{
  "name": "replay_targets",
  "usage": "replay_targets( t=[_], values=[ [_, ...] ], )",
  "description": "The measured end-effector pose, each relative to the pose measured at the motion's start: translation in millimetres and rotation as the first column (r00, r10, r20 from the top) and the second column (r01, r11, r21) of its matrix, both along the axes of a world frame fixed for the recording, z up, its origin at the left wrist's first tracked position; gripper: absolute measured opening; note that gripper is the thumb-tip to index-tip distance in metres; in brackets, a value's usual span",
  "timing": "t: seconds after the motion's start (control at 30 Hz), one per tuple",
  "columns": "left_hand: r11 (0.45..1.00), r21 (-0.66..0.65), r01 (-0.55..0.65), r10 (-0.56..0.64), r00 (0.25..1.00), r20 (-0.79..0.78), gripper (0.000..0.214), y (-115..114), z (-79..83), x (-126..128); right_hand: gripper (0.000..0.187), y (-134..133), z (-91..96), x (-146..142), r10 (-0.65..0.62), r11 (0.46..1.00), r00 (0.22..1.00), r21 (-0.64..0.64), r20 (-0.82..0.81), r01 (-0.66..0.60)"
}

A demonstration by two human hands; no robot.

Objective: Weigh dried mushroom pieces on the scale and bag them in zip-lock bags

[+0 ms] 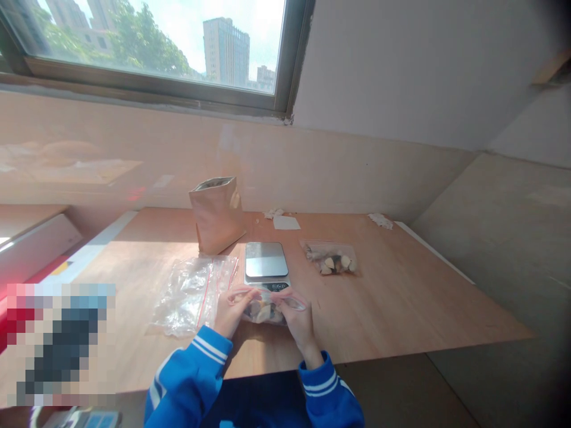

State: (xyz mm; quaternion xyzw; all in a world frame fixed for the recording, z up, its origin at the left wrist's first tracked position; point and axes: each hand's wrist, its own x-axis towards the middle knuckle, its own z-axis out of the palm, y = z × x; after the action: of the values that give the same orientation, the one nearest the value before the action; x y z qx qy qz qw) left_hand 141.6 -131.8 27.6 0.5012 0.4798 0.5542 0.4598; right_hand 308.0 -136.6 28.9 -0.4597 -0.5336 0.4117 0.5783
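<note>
My left hand and my right hand both pinch the top of a small clear zip bag with pale and dark pieces inside. I hold it just above the wooden table, in front of a small digital scale with a bare steel platform. Both wrists wear blue sleeves with white stripes.
A pile of clear zip bags with red seals lies left of the scale. A tan stand-up pouch stands open behind it. Another filled zip bag lies to the right. Paper scraps sit near the wall.
</note>
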Motion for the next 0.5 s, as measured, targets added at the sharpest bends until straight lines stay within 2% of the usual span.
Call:
replay_targets(
  t=[0.17, 0.37, 0.5],
  values=[
    [0.999, -0.030, -0.043, 0.047, 0.989, 0.141, 0.042, -3.0, 2.6, 12.3, 0.028, -5.6, 4.9, 10.2, 0.010, 0.996, 0.999, -0.085, -0.035, -0.013],
    [0.998, -0.062, -0.005, 0.016, 0.982, 0.187, 0.050, -4.1, 29.6, 28.4, 0.051, -7.1, 18.4, 28.6, -0.095, 0.992, 0.994, -0.085, -0.061, 0.090],
    [0.994, -0.113, 0.000, 0.025, 0.976, 0.218, 0.057, 2.8, 38.0, 40.8, 0.067, -0.7, 31.7, 43.0, -0.137, 0.985, 0.988, -0.119, -0.075, 0.127]
  ],
)
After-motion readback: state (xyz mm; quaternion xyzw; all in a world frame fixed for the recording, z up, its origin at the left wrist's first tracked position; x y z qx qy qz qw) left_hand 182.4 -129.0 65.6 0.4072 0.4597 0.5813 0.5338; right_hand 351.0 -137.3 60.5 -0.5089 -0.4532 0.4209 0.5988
